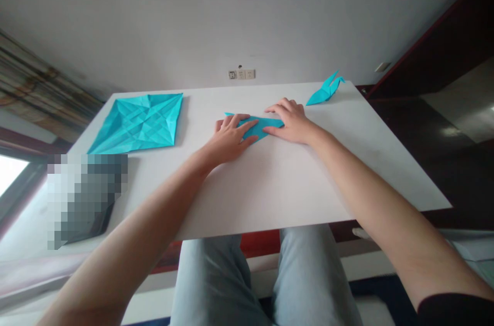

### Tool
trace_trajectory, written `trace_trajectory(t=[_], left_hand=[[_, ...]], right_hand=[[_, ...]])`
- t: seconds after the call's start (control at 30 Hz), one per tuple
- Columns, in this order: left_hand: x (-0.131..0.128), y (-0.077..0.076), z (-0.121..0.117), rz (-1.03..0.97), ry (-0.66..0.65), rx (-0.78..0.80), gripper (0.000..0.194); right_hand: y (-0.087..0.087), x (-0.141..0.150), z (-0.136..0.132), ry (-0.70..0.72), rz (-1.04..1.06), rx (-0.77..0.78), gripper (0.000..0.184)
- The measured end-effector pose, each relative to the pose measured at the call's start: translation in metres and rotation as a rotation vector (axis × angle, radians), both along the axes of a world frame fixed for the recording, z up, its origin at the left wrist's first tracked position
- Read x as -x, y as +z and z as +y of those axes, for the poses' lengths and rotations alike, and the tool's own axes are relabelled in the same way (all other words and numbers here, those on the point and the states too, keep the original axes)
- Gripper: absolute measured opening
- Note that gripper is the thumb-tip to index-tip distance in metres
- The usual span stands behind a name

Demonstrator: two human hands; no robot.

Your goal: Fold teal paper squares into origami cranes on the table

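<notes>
A small piece of folded turquoise paper (263, 124) lies on the white table in front of me. My left hand (230, 139) rests over its left part, fingers spread and pressing on it; one pale blue tip pokes out beyond the fingers. At the paper's right point is my right hand (290, 121), open, with the thumb touching the edge and the other fingers stretched out above the tabletop. Part of the paper is hidden under the left fingers. Behind the right hand stands a folded turquoise paper crane (325, 90).
A large creased turquoise sheet (142, 121) is spread at the table's left. Nearer me on that side sits a pixelated dark object (92, 202). The white table (278, 192) meets a wall with sockets (241, 74) at its far edge. My legs are below its near edge.
</notes>
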State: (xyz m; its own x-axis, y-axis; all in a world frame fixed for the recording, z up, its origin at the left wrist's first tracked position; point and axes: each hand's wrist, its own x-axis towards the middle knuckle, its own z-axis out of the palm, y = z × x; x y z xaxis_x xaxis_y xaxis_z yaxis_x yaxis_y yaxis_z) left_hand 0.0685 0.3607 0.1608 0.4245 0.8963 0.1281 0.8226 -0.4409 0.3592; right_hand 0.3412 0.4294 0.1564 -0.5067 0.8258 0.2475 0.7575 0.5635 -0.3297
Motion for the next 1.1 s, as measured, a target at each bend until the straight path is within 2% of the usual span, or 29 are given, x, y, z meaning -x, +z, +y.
trace_trajectory(t=[0.13, 0.5, 0.67, 0.83, 0.93, 1.0, 1.1], left_hand=[[0.002, -0.002, 0.0, 0.062, 0.001, 0.027, 0.066], [0.001, 0.001, -0.001, 0.112, 0.032, 0.061, 0.066], [0.003, 0.002, 0.001, 0.055, 0.016, 0.063, 0.064], [-0.003, 0.011, -0.004, 0.115, 0.105, 0.12, 0.061], [-0.009, 0.014, -0.007, 0.121, 0.118, 0.103, 0.059], [-0.012, 0.014, -0.008, 0.097, 0.174, 0.063, 0.06], [-0.013, 0.012, -0.007, 0.053, 0.349, 0.021, 0.073]], right_hand=[[-0.004, -0.001, 0.001, -0.005, -0.045, 0.02, 0.07], [-0.006, -0.043, 0.031, -0.213, -0.031, 0.038, 0.051], [0.002, -0.038, 0.029, -0.161, 0.026, -0.012, 0.035], [0.01, -0.021, 0.016, -0.032, 0.05, 0.037, 0.023], [0.012, -0.013, 0.009, -0.016, 0.038, 0.069, 0.015], [0.013, -0.011, 0.007, -0.015, 0.042, 0.092, 0.017], [0.014, -0.012, 0.006, 0.005, 0.048, 0.14, 0.022]])
